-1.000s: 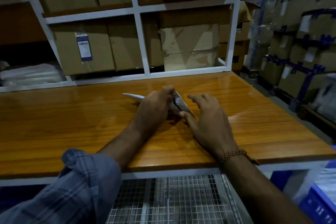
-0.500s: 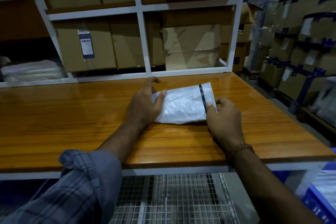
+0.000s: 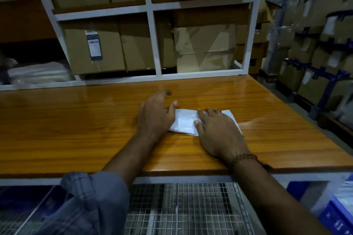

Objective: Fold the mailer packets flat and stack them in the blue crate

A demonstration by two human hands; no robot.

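The wooden table point(image 3: 95, 129) carries the work, with the white shelf frame point(image 3: 152, 44) and cardboard boxes point(image 3: 95, 47) beyond the fingertips. One white mailer packet point(image 3: 184, 123) lies flat on the table, between and under both hands. The right hand point(image 3: 219, 131) presses on it with straight, spread fingers and grasps nothing; the left hand point(image 3: 155, 116) rests at its left edge, fingers relaxed and released, the thumb touching the packet. I judge this is the flattening step – the fold is being pressed down. The next move asks to pick the packet up and carry it to the blue crate point(image 3: 336, 215), low to the right of the right wrist – partly out of view. Nothing visible blocks that way.
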